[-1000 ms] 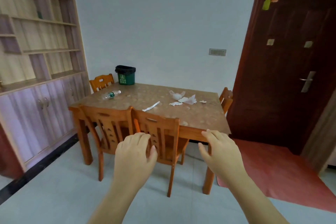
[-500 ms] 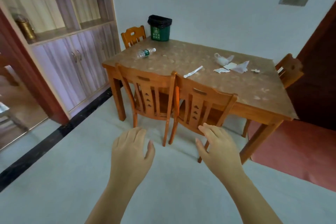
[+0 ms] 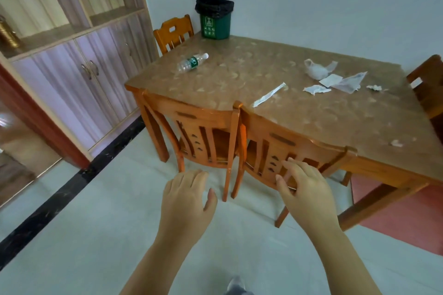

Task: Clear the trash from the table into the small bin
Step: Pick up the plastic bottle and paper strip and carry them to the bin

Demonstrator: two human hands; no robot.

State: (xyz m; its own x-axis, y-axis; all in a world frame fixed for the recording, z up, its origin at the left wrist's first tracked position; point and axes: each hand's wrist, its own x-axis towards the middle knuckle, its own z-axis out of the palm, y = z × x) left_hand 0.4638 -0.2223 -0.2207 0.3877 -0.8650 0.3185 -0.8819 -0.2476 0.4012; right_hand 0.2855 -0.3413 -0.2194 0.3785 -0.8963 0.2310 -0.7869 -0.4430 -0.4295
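1. Trash: all of it lies on the table (image 3: 311, 112); none is seen inside the small bin (image 3: 215, 19), whose interior is not visible from this angle.
2. Small bin: green, lined with a black bag, standing upright at the far corner of the table, near the wall.
3. Items outstanding:
   - a plastic bottle (image 3: 192, 62) on its side, toward the left end of the table, the item nearest the bin;
   - a long paper strip (image 3: 269, 94) near the front edge, behind the chairs;
   - a crumpled clear plastic bag (image 3: 316, 70), with torn paper pieces (image 3: 340, 82) just beside it, toward the right end;
   - a small wad (image 3: 374, 87) further right, and a small scrap (image 3: 396, 143) near the front right edge.
4. Progress, as judged: not started. No item is lifted or held; every collection remains to be done.
5. Left hand (image 3: 187, 201): palm down, fingers loosely extended, grip open and empty, held over the floor short of the chairs.
6. Right hand (image 3: 304, 191): palm down, fingers spread, grip open and empty, in front of the back of the nearer right chair (image 3: 287, 151); contact with it cannot be determined.
7. Both hands are well apart from every piece of trash; two chairs stand between the person and the table.
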